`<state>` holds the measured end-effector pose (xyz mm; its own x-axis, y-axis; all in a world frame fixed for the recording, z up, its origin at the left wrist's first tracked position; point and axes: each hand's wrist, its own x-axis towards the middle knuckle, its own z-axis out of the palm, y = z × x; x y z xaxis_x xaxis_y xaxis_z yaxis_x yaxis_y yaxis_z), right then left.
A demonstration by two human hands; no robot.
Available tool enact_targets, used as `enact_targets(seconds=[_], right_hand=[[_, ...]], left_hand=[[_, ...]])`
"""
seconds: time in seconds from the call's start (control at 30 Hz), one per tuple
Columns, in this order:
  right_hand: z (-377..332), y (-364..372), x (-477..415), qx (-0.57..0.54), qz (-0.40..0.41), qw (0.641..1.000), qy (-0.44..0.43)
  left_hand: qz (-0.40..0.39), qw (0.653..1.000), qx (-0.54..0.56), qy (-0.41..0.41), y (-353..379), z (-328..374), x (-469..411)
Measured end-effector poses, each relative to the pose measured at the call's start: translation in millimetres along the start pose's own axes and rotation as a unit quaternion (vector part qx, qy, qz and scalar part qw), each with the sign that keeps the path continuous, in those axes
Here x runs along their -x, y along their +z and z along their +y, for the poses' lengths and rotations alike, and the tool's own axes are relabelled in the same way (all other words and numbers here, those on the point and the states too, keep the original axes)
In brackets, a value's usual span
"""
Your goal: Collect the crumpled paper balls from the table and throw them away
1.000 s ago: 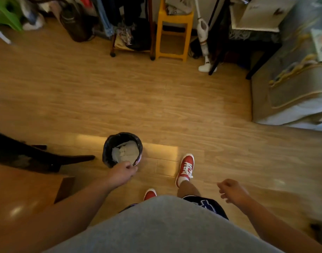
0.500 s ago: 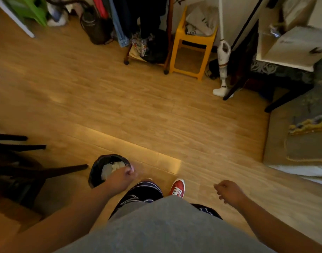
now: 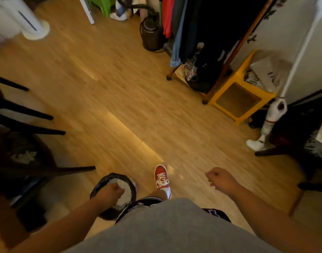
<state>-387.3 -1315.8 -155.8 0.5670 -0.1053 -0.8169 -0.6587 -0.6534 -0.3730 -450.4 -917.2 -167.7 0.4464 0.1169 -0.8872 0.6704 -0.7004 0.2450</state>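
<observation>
A small black trash bin [image 3: 101, 186] stands on the wooden floor at the lower left, beside my leg. White crumpled paper [image 3: 124, 199] fills it. My left hand [image 3: 109, 193] reaches down into the bin with its fingers curled into the paper on top. My right hand [image 3: 221, 179] hangs free over the floor at the right in a loose fist, and I see nothing in it. The table is out of view.
Dark chair legs [image 3: 47, 133] jut in from the left, one ending close to the bin. A clothes rack [image 3: 196, 39], a yellow stool [image 3: 238, 99] and a white stick vacuum [image 3: 271, 121] line the far right. My red shoe [image 3: 162, 177] is right of the bin.
The view has swung left and up, showing more of the rack and chair. My left hand went from the bin's near rim to inside it, onto the paper. My feet shifted.
</observation>
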Motion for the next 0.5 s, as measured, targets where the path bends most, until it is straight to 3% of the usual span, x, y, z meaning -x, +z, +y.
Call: enact_targets(seconds=[0.23, 0.5], right_hand=[[-58, -65, -43, 0.016, 0.024, 1.0, 0.01], [-87, -141, -127, 0.052, -0.002, 0.997, 0.059]], left_hand=[[0.038, 0.996, 0.067, 0.045, -63, 86, -37], [0.043, 0.983, 0.135, 0.121, -122, 217, -90]])
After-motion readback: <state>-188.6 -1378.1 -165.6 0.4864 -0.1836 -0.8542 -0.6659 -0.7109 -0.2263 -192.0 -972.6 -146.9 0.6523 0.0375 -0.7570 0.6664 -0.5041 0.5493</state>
